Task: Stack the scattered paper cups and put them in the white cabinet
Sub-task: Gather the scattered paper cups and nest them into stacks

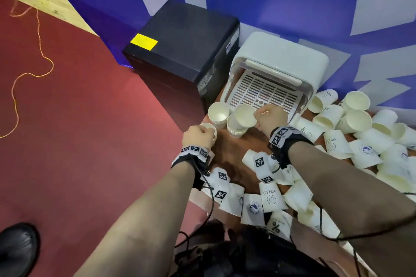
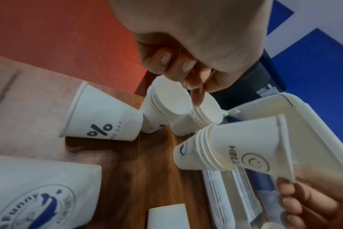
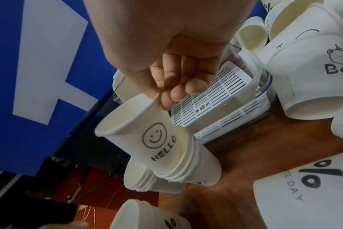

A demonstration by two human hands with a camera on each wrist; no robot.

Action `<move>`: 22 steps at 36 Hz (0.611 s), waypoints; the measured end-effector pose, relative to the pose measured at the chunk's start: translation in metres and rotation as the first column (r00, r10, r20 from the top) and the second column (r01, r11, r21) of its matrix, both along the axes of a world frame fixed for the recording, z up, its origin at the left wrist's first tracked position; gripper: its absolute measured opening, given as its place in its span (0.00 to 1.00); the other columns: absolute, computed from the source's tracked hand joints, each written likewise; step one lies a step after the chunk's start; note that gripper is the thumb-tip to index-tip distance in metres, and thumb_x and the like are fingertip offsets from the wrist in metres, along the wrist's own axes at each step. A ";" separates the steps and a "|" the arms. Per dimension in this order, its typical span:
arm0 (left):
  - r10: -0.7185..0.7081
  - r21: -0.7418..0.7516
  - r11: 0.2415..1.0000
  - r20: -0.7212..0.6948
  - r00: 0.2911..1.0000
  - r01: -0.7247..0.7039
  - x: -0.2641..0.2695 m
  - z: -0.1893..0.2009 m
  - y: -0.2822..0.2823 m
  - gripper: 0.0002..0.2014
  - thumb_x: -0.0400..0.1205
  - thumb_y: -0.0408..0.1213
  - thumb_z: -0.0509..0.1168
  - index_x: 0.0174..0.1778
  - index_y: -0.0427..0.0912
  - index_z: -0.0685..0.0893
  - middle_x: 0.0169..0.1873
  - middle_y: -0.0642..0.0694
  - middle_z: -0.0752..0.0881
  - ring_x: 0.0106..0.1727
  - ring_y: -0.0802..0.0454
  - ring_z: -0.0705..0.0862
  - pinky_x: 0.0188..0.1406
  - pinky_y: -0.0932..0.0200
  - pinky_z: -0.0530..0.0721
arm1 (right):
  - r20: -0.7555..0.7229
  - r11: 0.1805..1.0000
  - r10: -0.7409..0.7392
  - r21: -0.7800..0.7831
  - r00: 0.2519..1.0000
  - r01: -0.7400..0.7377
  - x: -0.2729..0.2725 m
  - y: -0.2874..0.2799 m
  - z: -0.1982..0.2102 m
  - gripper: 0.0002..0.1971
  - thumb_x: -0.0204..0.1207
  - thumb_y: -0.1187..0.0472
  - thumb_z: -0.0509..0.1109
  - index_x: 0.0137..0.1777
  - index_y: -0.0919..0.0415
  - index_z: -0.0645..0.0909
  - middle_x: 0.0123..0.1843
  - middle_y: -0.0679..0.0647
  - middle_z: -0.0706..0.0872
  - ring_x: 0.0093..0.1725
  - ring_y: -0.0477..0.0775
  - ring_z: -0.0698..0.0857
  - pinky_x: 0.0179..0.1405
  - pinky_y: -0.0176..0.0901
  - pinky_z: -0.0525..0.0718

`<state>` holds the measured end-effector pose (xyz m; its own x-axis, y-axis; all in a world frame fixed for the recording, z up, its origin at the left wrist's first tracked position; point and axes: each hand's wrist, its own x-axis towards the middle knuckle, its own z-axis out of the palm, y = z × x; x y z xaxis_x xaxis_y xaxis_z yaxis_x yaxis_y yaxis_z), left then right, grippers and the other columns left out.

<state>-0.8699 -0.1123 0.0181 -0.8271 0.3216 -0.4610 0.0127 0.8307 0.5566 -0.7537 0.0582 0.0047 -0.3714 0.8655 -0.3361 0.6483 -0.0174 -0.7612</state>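
Three short stacks of paper cups are seen at the left end of the wooden table (image 1: 227,148), just in front of the white cabinet (image 1: 281,60), whose lid is raised over a slotted white tray (image 1: 267,92). The HELLO cup (image 3: 145,131) is pinched at its rim between the thumb and fingertips of the right hand (image 1: 271,119); it is tilted, with its base nested in the middle stack (image 1: 235,127). The left stack (image 1: 210,128) stands at the table's edge, and the curled fingers of the left hand (image 1: 198,136) are closed over its rim, with one fingertip pointing down beside it in the left wrist view. The far stack (image 1: 218,113) stands upright and untouched, nearest the cabinet. Many loose cups (image 1: 351,128) are scattered on their sides over the rest of the table, to the right of and below the hands. A black box (image 1: 184,45) stands left of the cabinet, on the red floor (image 1: 78,119).
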 end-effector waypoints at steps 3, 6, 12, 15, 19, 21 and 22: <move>0.016 0.007 1.000 -0.002 1.000 -0.016 -0.002 -0.003 -0.010 0.12 0.71 0.41 0.65 0.28 0.36 0.83 0.30 0.37 0.86 0.34 0.35 0.81 0.33 0.53 0.82 | 0.015 0.997 0.033 -0.072 0.999 -0.032 0.002 -0.006 0.002 0.08 0.76 0.58 0.70 0.38 0.60 0.85 0.28 0.57 0.89 0.23 0.51 0.82 0.24 0.39 0.81; -0.011 0.012 1.000 -0.013 1.000 0.011 -0.002 -0.002 -0.014 0.12 0.70 0.41 0.64 0.30 0.35 0.85 0.30 0.37 0.86 0.32 0.37 0.80 0.33 0.52 0.84 | 0.033 0.993 0.037 -0.113 0.999 -0.033 0.008 -0.009 0.007 0.06 0.77 0.58 0.69 0.43 0.58 0.84 0.29 0.58 0.89 0.20 0.46 0.80 0.22 0.36 0.78; -0.107 0.029 0.994 0.005 0.994 0.107 0.000 0.005 -0.015 0.11 0.71 0.42 0.63 0.30 0.39 0.86 0.33 0.39 0.87 0.38 0.35 0.84 0.33 0.57 0.80 | 0.095 0.995 0.019 -0.101 0.995 -0.009 0.021 -0.013 0.020 0.07 0.77 0.62 0.64 0.43 0.59 0.84 0.33 0.59 0.90 0.19 0.44 0.80 0.22 0.35 0.76; -0.170 0.036 0.985 0.017 0.985 0.170 0.003 0.008 -0.012 0.12 0.72 0.42 0.62 0.28 0.38 0.83 0.31 0.40 0.86 0.36 0.37 0.83 0.31 0.57 0.79 | 0.096 0.996 -0.023 -0.085 0.995 0.031 0.035 -0.017 0.020 0.08 0.74 0.62 0.65 0.39 0.59 0.85 0.31 0.59 0.90 0.21 0.46 0.81 0.26 0.38 0.81; -0.249 0.058 0.967 0.016 0.968 0.248 0.016 0.001 -0.011 0.16 0.70 0.47 0.62 0.35 0.38 0.88 0.34 0.40 0.89 0.41 0.39 0.87 0.39 0.52 0.87 | 0.104 0.994 -0.071 -0.072 0.992 0.079 0.062 -0.030 0.015 0.09 0.74 0.62 0.65 0.36 0.59 0.86 0.27 0.56 0.89 0.24 0.51 0.83 0.29 0.40 0.83; -0.297 0.060 0.954 0.037 0.954 0.295 0.026 -0.002 -0.014 0.12 0.74 0.44 0.65 0.36 0.39 0.88 0.34 0.42 0.89 0.40 0.40 0.86 0.37 0.56 0.83 | 0.129 0.990 -0.100 -0.085 0.987 0.111 0.080 -0.038 0.009 0.09 0.74 0.60 0.66 0.37 0.61 0.86 0.28 0.57 0.89 0.24 0.51 0.82 0.27 0.40 0.80; -0.320 0.065 0.946 0.042 0.947 0.317 0.030 -0.005 -0.016 0.12 0.75 0.42 0.65 0.34 0.38 0.87 0.33 0.42 0.88 0.38 0.40 0.84 0.34 0.57 0.79 | 0.144 0.989 -0.106 -0.090 0.984 0.120 0.088 -0.041 0.003 0.09 0.74 0.59 0.66 0.37 0.60 0.86 0.28 0.56 0.89 0.24 0.52 0.82 0.27 0.41 0.79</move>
